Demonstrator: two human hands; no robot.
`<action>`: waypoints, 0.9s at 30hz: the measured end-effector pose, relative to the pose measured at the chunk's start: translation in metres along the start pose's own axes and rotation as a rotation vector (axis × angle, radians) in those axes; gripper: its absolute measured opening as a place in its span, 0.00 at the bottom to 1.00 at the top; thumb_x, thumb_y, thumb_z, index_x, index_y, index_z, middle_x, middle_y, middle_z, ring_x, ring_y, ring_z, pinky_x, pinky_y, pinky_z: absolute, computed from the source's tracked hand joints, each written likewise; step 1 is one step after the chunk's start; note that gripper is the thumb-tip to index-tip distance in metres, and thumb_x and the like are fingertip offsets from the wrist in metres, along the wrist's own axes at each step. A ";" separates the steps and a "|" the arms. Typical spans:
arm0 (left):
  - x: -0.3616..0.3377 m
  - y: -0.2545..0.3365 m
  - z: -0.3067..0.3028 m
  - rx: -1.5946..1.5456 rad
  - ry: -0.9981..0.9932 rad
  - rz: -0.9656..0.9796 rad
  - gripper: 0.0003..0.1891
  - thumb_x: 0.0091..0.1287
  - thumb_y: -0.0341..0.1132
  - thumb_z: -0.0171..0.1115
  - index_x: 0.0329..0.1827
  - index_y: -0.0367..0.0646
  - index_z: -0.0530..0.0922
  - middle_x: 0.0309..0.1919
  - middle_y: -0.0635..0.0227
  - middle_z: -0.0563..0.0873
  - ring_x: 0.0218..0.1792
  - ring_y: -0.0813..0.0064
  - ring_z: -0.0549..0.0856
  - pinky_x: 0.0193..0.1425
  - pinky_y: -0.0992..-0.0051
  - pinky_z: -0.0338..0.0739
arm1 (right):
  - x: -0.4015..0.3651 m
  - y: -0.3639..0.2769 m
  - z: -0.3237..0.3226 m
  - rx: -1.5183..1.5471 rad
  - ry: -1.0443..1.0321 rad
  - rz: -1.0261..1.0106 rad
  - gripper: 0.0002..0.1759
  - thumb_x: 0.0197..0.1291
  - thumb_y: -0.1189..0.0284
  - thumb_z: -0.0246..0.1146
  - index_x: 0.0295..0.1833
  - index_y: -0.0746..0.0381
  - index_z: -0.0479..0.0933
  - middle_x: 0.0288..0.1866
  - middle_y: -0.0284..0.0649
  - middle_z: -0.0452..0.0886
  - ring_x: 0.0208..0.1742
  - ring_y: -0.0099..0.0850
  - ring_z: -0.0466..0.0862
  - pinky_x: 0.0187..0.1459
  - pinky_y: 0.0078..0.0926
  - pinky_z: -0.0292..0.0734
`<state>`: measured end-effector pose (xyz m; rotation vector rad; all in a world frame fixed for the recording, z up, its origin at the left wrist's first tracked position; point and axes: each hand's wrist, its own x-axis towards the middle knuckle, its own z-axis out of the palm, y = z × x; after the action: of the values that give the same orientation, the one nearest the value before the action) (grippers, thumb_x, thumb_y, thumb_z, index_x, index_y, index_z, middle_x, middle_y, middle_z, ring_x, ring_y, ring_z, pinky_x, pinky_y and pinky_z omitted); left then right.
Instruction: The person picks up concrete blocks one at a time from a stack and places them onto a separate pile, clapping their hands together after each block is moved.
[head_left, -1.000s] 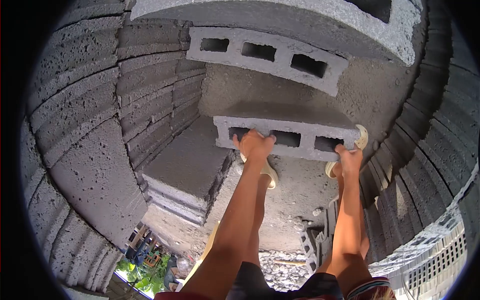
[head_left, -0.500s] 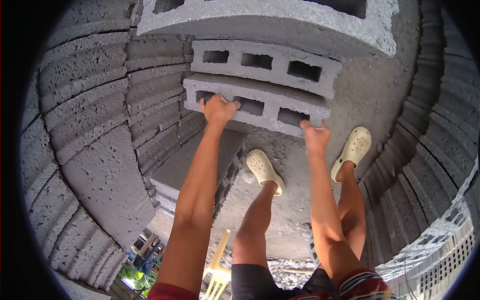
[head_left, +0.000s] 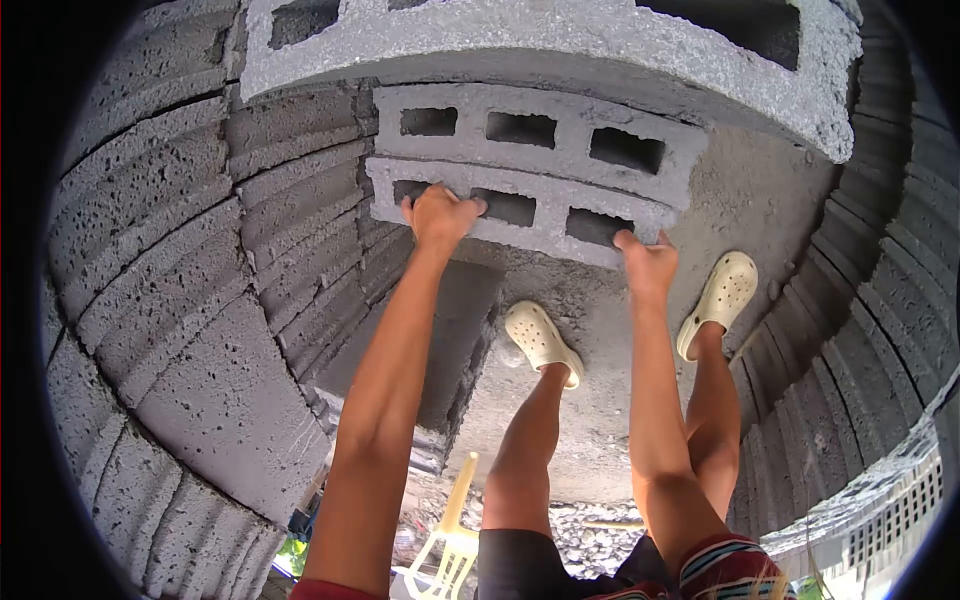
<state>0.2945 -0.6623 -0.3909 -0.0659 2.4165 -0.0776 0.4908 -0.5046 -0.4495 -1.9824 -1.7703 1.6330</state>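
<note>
A grey concrete block (head_left: 552,222) with three rectangular holes lies across the middle of the head view. My left hand (head_left: 440,214) grips its near side toward the left end, fingers in the left hole and thumb at the middle one. At the right end my right hand (head_left: 646,262) is closed on the block, a digit at the edge of the right hole. Directly behind, a second hollow block (head_left: 570,145) sits against the held one. Parts of the fingers are hidden inside the holes.
Stacked blocks (head_left: 290,150) rise at the left, and another stack (head_left: 860,330) curves along the right. A larger-looking block (head_left: 560,45) overhangs the top. Below are a low block pile (head_left: 440,350), my two clogs (head_left: 540,335) and a pale yellow plastic chair (head_left: 455,545).
The held block now sits closer against the block behind it; the dark gap between them has narrowed. Both hands keep their grip. The view has shifted slightly.
</note>
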 end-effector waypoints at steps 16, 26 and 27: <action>-0.001 -0.006 0.018 -0.081 0.158 0.073 0.15 0.41 0.44 0.69 0.16 0.43 0.75 0.28 0.61 0.80 0.46 0.64 0.74 0.68 0.59 0.35 | -0.013 -0.036 -0.002 -0.374 0.162 -0.035 0.18 0.29 0.66 0.63 0.18 0.74 0.73 0.26 0.57 0.79 0.28 0.50 0.79 0.51 0.31 0.69; -0.035 -0.029 -0.034 -0.010 -0.060 0.318 0.44 0.51 0.63 0.56 0.60 0.32 0.63 0.60 0.49 0.65 0.66 0.58 0.58 0.68 0.61 0.44 | -0.016 -0.025 -0.023 -0.065 -0.222 -0.095 0.41 0.38 0.58 0.67 0.53 0.78 0.64 0.48 0.53 0.75 0.50 0.41 0.75 0.59 0.29 0.61; -0.055 -0.039 -0.054 -0.185 -0.152 0.309 0.43 0.52 0.61 0.56 0.60 0.32 0.63 0.60 0.49 0.66 0.64 0.58 0.60 0.67 0.63 0.48 | -0.020 -0.014 -0.021 -0.211 -0.084 -0.138 0.44 0.39 0.58 0.67 0.56 0.78 0.62 0.52 0.54 0.72 0.54 0.41 0.72 0.60 0.29 0.60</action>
<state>0.3010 -0.6958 -0.3118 0.2096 2.2477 0.2827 0.4993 -0.5022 -0.4184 -1.8426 -2.1382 1.5682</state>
